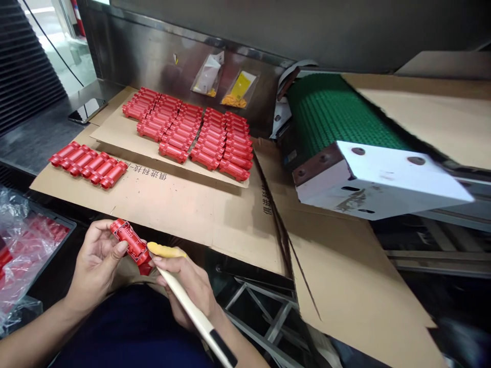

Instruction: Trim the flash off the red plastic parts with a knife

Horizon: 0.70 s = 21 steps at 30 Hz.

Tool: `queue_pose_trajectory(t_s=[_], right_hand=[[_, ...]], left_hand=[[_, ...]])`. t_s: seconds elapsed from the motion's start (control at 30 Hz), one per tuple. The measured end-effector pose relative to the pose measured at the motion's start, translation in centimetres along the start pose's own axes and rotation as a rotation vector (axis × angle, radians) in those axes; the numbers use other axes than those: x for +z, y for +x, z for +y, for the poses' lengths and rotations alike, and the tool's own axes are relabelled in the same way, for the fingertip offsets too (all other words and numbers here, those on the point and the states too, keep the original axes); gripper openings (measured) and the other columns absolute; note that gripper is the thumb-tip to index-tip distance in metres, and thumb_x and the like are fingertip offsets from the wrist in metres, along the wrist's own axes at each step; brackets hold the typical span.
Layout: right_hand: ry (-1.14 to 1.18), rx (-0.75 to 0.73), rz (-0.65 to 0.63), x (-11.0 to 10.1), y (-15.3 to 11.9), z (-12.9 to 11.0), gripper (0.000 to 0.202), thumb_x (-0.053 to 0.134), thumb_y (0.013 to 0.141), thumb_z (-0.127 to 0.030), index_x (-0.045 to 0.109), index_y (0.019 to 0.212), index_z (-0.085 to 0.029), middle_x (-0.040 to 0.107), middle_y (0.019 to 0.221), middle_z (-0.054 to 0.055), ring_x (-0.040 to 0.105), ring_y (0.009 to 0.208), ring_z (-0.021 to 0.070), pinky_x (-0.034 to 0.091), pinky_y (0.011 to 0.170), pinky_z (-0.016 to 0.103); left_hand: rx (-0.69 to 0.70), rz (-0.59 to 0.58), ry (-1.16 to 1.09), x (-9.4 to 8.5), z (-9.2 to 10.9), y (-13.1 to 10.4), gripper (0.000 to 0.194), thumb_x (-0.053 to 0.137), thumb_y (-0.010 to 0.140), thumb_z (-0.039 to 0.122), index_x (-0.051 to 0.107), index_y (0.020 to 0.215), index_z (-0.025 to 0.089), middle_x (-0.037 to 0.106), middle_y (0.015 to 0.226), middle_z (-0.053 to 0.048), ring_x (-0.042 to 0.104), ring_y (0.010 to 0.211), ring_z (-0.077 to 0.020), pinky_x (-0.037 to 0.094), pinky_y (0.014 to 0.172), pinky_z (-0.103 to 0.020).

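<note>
My left hand (100,253) is closed around a red tubular part (132,240) above my lap. A dark-lined pattern of cut-outs and ridges shows on the part's upper face. My right hand (187,286) grips a long cream-coloured stick-shaped tool (187,304) with a black band. Its upper end meets the lower right end of the red part; the exact tip is hidden by my fingers. A yellow finger cot (165,250) covers a finger of my right hand. Right-hand fingers also seem to touch the part's lower end.
Several red parts (90,164) lie in a row on cardboard (199,214). More stand in rows on a raised cardboard sheet (126,135). Behind are two plastic bags (240,89), and a phone (87,111) lies left. A green conveyor belt (337,112) with a white metal bracket (383,174) juts in right. A plastic-lined bin (30,250) sits lower left.
</note>
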State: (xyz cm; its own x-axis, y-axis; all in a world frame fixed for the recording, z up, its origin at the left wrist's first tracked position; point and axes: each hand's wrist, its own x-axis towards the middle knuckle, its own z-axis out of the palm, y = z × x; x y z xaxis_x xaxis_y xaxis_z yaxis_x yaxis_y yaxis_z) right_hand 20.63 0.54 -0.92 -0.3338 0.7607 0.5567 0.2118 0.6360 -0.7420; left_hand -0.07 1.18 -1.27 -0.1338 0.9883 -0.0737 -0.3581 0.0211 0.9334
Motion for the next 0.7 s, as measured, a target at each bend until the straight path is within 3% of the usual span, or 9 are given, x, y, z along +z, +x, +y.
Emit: queue_pose_trajectory(t_s=[0.13,0.23,0.33,0.47,0.7], right_hand=[[-0.072,-0.1,-0.078,-0.5,0.3,-0.2,0.036,0.061,0.103,-0.01,0.063,0.138,-0.021,0.08,0.105,0.01,0.077,0.09,0.0239,0.067,0.076,0.037],[0.242,-0.002,-0.068,-0.5,0.2,-1.0,0.024,0.058,0.11,-0.023,0.064,0.133,-0.028,0.081,0.097,0.004,0.08,0.086,0.0199,0.069,0.079,0.035],[0.434,0.118,0.039,-0.2,0.3,-1.2,0.017,0.065,0.108,-0.028,0.069,0.125,-0.027,0.084,0.096,0.005,0.083,0.094,0.0218,0.07,0.085,0.038],[0.142,0.13,0.181,0.8,0.5,-0.5,0.022,0.069,0.105,-0.022,0.074,0.126,-0.024,0.076,0.131,0.015,0.077,0.115,0.0251,0.068,0.097,0.041],[0.005,-0.025,0.157,1.8,0.8,-0.1,0.037,0.066,0.1,-0.008,0.07,0.135,-0.02,0.078,0.115,0.013,0.076,0.106,0.0267,0.068,0.087,0.041]], left_hand=[[-0.185,0.027,-0.09,0.7,0.6,0.3,0.027,0.087,0.089,0.028,0.067,0.106,0.021,0.074,0.092,-0.002,0.071,0.074,-0.0119,0.062,0.069,-0.021],[-0.287,0.01,-0.132,1.0,0.9,0.3,0.03,0.089,0.086,0.03,0.067,0.106,0.021,0.073,0.091,-0.002,0.071,0.075,-0.0137,0.062,0.069,-0.024],[-0.227,-0.022,-0.106,0.8,0.6,0.0,0.027,0.09,0.085,0.028,0.069,0.102,0.022,0.076,0.094,-0.003,0.076,0.081,-0.0174,0.065,0.077,-0.03],[-0.085,-0.063,0.048,0.5,0.3,-0.5,0.018,0.09,0.084,0.021,0.075,0.093,0.021,0.079,0.106,-0.006,0.077,0.092,-0.0185,0.065,0.084,-0.028],[0.022,-0.075,0.141,0.9,0.7,-0.7,0.013,0.089,0.084,0.017,0.077,0.089,0.022,0.079,0.102,-0.006,0.076,0.089,-0.0182,0.064,0.079,-0.025]])
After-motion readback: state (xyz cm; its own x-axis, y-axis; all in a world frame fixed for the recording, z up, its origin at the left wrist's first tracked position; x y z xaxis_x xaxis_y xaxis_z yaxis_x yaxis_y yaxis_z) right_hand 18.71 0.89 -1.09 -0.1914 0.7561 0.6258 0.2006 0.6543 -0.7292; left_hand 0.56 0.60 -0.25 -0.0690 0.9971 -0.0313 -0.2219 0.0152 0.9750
